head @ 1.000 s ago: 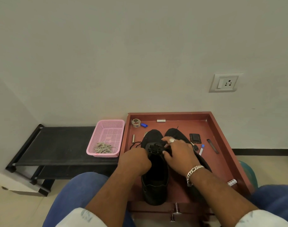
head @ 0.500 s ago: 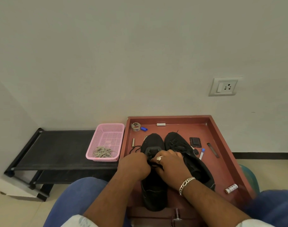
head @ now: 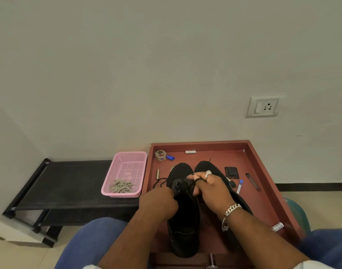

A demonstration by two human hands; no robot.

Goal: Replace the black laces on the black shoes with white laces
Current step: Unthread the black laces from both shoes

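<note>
Two black shoes lie side by side, toes away from me, in a red-brown tray [head: 249, 150]. On the left shoe [head: 183, 220] my left hand [head: 158, 202] grips the side by the eyelets. My right hand [head: 212, 189] pinches a black lace [head: 191, 184] and holds it up over the tongue; the lace's loose end [head: 160, 182] trails off to the left of the shoe. My right hand and forearm cover most of the right shoe [head: 207, 166]. White laces [head: 122, 186] lie coiled in a pink basket [head: 127, 167] to the left.
The pink basket stands on a low black bench [head: 69, 183] against the wall. Small items lie in the tray: a tape roll [head: 160, 155], a blue cap [head: 170, 157], a black wallet [head: 232, 172], a blue-capped tube [head: 239, 186], a dark stick [head: 253, 181]. My knees flank the tray.
My right hand has drawn the black lace up and out from the left shoe's eyelets. My left hand has stayed on the shoe's side.
</note>
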